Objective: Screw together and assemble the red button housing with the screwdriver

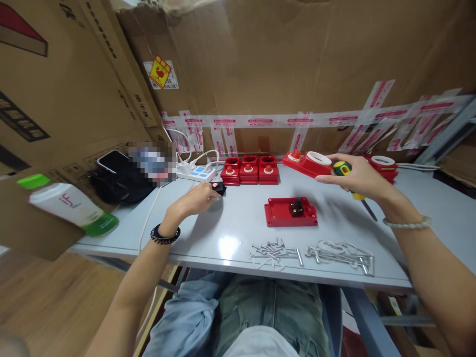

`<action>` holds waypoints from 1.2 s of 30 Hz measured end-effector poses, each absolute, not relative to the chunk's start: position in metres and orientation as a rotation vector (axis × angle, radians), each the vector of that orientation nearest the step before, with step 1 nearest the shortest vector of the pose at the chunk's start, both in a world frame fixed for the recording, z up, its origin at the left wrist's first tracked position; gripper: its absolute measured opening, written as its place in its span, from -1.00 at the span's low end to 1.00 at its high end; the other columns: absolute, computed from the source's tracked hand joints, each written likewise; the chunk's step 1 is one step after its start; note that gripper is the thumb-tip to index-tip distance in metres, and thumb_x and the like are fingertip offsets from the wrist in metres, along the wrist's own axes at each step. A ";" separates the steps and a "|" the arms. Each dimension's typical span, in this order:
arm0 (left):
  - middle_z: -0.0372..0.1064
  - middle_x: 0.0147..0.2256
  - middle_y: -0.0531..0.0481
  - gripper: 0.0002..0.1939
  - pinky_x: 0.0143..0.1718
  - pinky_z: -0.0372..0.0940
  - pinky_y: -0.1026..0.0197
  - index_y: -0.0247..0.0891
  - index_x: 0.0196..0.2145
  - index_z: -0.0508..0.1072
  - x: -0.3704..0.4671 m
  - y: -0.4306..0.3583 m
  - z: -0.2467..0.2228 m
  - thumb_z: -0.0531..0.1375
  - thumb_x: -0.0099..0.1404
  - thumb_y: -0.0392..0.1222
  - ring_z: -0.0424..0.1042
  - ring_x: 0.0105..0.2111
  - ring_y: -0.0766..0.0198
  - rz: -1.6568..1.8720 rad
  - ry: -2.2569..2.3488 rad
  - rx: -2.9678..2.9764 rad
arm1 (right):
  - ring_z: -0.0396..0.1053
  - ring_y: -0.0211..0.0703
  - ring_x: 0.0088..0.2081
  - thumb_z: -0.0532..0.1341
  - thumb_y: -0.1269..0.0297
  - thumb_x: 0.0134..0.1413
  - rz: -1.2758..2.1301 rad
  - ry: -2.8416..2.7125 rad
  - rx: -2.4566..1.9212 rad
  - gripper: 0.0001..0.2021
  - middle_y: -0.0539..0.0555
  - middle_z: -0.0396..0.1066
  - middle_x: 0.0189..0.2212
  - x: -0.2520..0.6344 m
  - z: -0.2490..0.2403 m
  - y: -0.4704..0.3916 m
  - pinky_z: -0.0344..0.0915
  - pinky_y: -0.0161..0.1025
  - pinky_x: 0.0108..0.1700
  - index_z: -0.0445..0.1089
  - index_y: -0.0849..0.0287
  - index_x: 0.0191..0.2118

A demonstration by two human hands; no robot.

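My left hand (201,197) rests low over the tabletop, its fingers curled against a small black device (219,188) with an orange-red top. In my right hand (359,173) is a screwdriver (342,168) with a green and yellow handle, its shaft pointing down to the right. The same hand's thumb and fingers also grip a tilted red housing cover (307,164) with a white ring and an orange knob. On the table between the hands lies an open red base box (284,212) with a dark block inside.
Several red boxes with knobs (249,171) stand at the back, and another red box (385,167) is beyond my right hand. Screws (273,249) and metal rods (342,255) lie along the front edge. A power strip (197,172) and a bottle (72,206) are to the left.
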State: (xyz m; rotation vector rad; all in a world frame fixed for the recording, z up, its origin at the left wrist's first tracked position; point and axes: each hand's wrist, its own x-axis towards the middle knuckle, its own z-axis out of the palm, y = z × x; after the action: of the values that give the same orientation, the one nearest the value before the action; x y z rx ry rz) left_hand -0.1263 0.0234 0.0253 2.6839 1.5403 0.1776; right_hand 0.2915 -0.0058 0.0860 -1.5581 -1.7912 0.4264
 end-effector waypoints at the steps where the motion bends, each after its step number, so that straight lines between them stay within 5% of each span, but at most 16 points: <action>1: 0.45 -0.23 -0.17 -0.70 -0.06 0.28 0.07 -0.21 -0.16 0.60 -0.128 0.024 0.025 0.14 0.19 -0.27 0.39 -0.14 0.03 0.145 1.551 2.681 | 0.20 -0.31 -0.58 0.39 -0.07 -0.24 0.438 -1.801 -1.553 -0.42 0.01 0.43 -0.41 0.292 0.085 -0.005 0.17 -0.24 -0.56 0.46 0.07 -0.05; 5: 0.45 -0.20 -0.13 -0.66 -0.03 0.28 0.07 -0.18 -0.13 0.56 -0.126 0.018 0.032 0.24 0.11 -0.15 0.40 -0.13 0.02 0.262 1.453 2.671 | 0.37 -0.14 -0.43 0.41 -0.08 -0.24 0.450 -1.869 -1.507 -0.38 0.11 0.49 -0.24 0.289 0.085 -0.005 0.34 -0.12 -0.40 0.44 0.10 -0.02; 8: 0.39 -0.12 -0.14 -0.68 0.03 0.27 0.03 -0.22 -0.08 0.49 -0.106 0.004 0.046 0.18 0.25 -0.07 0.37 -0.08 0.06 0.532 1.242 2.696 | 0.42 0.09 -0.09 0.42 -0.08 -0.27 0.336 -1.958 -1.414 -0.35 0.16 0.47 -0.06 0.279 0.084 -0.010 0.34 0.05 0.00 0.42 0.14 -0.01; 10: 0.35 -0.08 -0.13 -0.69 0.05 0.28 0.01 -0.22 -0.01 0.41 -0.084 -0.006 0.057 0.12 0.36 -0.07 0.34 -0.05 0.10 0.759 1.081 2.738 | 0.40 0.12 -0.01 0.43 -0.04 -0.26 0.254 -2.020 -1.332 -0.34 0.16 0.44 0.00 0.269 0.083 -0.016 0.30 0.08 0.08 0.38 0.14 0.02; 17: 0.18 0.13 -0.27 -0.47 0.15 0.25 -0.11 -0.18 0.22 0.17 -0.001 -0.016 0.071 0.15 0.38 0.00 0.23 0.16 0.02 1.103 0.587 2.948 | 0.42 0.02 -0.06 0.42 0.24 -0.24 -0.080 -2.108 -0.830 -0.44 0.14 0.44 -0.08 0.242 0.079 -0.033 0.38 -0.03 -0.02 0.34 0.11 -0.02; 27: 0.26 -0.04 -0.18 -0.41 -0.06 0.37 0.07 -0.19 0.20 0.21 0.014 -0.017 0.061 0.11 0.35 0.18 0.32 -0.05 0.12 1.570 0.355 2.671 | 0.47 0.01 -0.09 0.49 -0.02 -0.37 0.106 -2.019 -0.749 -0.18 0.11 0.47 -0.05 0.235 0.081 -0.047 0.43 -0.09 -0.06 0.28 0.04 0.11; 36: 0.26 -0.09 -0.15 -0.41 -0.18 0.32 0.07 -0.14 0.25 0.03 0.017 -0.017 0.054 -0.03 0.42 0.21 0.30 -0.16 0.13 1.676 0.182 2.795 | 0.36 -0.21 -0.41 0.30 -0.08 -0.03 0.447 -2.075 -0.619 -0.65 -0.01 0.45 -0.35 0.227 0.080 -0.049 0.35 -0.25 -0.38 0.40 0.08 -0.24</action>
State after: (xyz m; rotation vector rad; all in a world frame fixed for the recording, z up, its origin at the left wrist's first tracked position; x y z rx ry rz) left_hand 0.0171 -0.0171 0.0537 2.7954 0.1822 1.6758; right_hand 0.2273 -0.0493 0.0798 -0.6189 -2.0750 0.4470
